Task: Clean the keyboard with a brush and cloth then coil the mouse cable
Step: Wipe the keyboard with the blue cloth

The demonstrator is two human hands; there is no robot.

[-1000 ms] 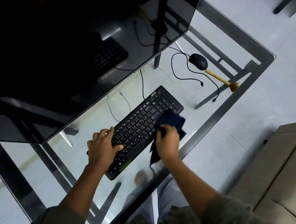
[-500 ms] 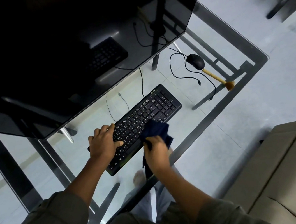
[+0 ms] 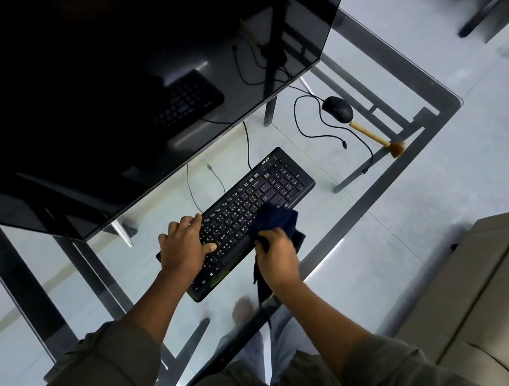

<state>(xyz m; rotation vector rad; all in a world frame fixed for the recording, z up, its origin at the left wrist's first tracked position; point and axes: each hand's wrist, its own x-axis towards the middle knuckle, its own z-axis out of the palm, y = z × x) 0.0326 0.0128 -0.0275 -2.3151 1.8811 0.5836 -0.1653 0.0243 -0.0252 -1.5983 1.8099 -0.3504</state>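
Note:
A black keyboard (image 3: 265, 188) lies diagonally on the glass table (image 3: 381, 234). My left hand (image 3: 185, 244) presses flat on its left end, fingers spread over the keys. My right hand (image 3: 277, 254) grips a dark blue cloth (image 3: 274, 219) that rests on the keyboard's front edge near the middle; part of the cloth hangs below my hand. A black mouse (image 3: 337, 109) sits at the far right, its cable (image 3: 313, 134) looping loose across the glass. A wooden-handled brush (image 3: 375, 139) lies just in front of the mouse.
A large dark monitor (image 3: 103, 83) overhangs the back of the table and reflects the keyboard. The keyboard's cable (image 3: 246, 142) runs under it. A beige sofa (image 3: 502, 289) stands at the lower right. Metal table legs and my feet show through the glass.
My right hand swept the cloth leftward along the keyboard from its right end, then came slightly back toward the middle. My left hand stayed pressed on the left end.

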